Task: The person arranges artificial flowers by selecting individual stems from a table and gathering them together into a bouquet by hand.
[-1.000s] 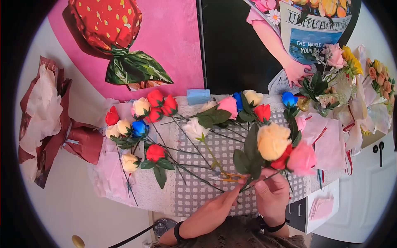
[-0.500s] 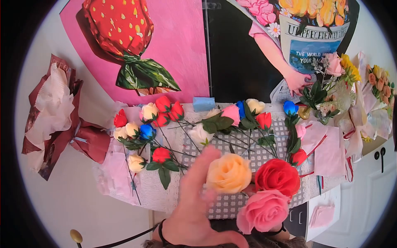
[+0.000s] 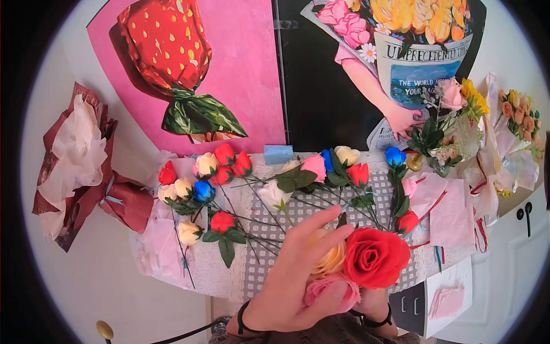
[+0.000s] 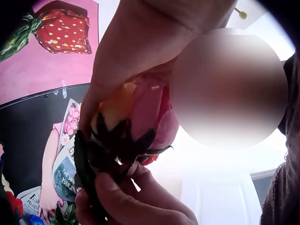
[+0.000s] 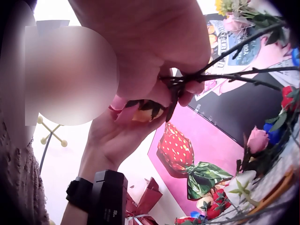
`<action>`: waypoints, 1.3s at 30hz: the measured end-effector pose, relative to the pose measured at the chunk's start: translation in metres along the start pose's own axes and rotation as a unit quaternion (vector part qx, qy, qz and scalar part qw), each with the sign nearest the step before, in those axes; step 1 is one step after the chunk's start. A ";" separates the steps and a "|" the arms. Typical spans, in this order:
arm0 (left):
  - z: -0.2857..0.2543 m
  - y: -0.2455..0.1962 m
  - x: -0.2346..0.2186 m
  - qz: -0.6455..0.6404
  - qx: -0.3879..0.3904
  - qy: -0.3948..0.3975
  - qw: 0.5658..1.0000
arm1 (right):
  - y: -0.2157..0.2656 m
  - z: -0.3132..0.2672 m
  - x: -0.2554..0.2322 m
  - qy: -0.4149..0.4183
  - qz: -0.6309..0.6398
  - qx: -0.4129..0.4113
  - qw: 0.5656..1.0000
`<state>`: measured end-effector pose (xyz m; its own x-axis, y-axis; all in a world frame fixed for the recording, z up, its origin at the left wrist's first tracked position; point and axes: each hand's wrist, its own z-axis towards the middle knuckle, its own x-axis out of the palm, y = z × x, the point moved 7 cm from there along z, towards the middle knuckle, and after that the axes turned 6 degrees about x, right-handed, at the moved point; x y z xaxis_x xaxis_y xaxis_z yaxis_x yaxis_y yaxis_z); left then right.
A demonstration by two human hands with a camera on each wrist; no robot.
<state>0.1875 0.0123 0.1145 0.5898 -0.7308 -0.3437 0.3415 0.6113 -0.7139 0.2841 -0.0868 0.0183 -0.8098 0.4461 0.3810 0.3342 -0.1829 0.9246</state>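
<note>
Near the front of the table, my right hand (image 3: pixel 372 302) grips the stems of an orange-yellow rose (image 3: pixel 330 259), a red rose (image 3: pixel 377 258) and a pink rose (image 3: pixel 348 293). The blooms face up in a tight cluster. From the left, my left hand (image 3: pixel 286 281) cups the orange-yellow and pink blooms, its thumb across the pink one. In the right wrist view, dark stems (image 5: pixel 227 77) fan out beyond the right hand's fingers. The left wrist view shows green sepals (image 4: pixel 123 138) under the blooms, just above the right hand's fingertips.
More roses lie on the table: a left group around a blue rose (image 3: pixel 203 191), and a white rose (image 3: pixel 274 195) at the middle. Pink paper (image 3: pixel 452 212) lies right; a wrapped bouquet (image 3: pixel 129 198) stands left. Two paintings, one with a strawberry candy (image 3: pixel 166 51), stand behind.
The three roses tipped from leaning away to facing up. My left hand left the stems, swung up open on the left, then came onto the blooms. The right hand kept the stems.
</note>
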 end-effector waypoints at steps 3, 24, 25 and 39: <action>-0.005 0.005 0.005 -0.120 0.009 -0.095 0.988 | 0.007 0.006 0.001 -0.016 -0.004 -0.051 0.999; -0.066 0.067 0.052 -0.098 -0.041 -0.063 0.992 | -0.014 -0.006 -0.014 -0.062 -0.284 -0.120 0.949; -0.063 0.065 0.049 -0.096 -0.040 -0.064 0.993 | -0.016 -0.003 -0.014 -0.067 -0.296 -0.107 0.947; -0.103 0.094 0.055 -0.126 -0.181 -0.181 0.958 | 0.008 0.008 0.012 -0.076 -0.430 -0.244 0.866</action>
<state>0.1771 -0.0018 -0.0341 0.7603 -0.6473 0.0548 0.2684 0.2361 -0.9339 0.2807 -0.0763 0.0300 -0.5730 0.7049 -0.4181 -0.6337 -0.0575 0.7714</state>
